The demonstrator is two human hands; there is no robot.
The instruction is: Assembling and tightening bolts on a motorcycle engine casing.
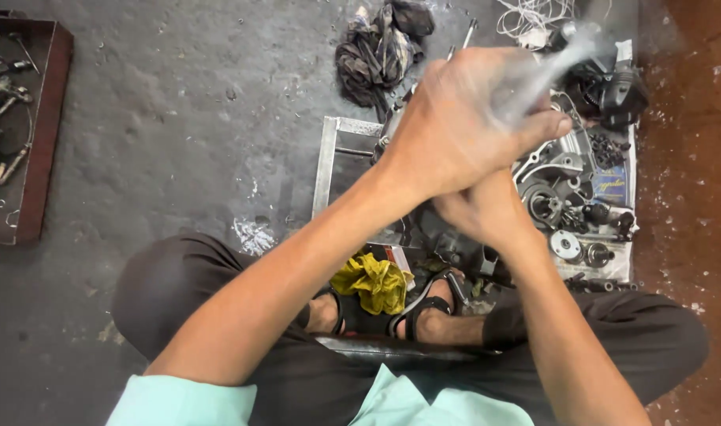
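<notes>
My left hand [463, 122] is raised in front of me, fingers closed around a blurred, pale metal tool [553, 63] that streaks up to the right. Under it my right hand [486, 211] is curled shut on something I cannot make out, hidden by the left hand. Below both hands lies a grey engine casing [561, 162] with gears and round parts [569, 244] around it. I squat with sandalled feet [431, 304] beside a yellow rag [376, 280].
A metal frame stand [327, 162] holds the work on the grey concrete floor. A dark rag bundle [380, 47] lies beyond it, white cord [534, 16] at the top. A brown tray of tools [37, 126] sits far left. Black parts [612, 87] lie at right.
</notes>
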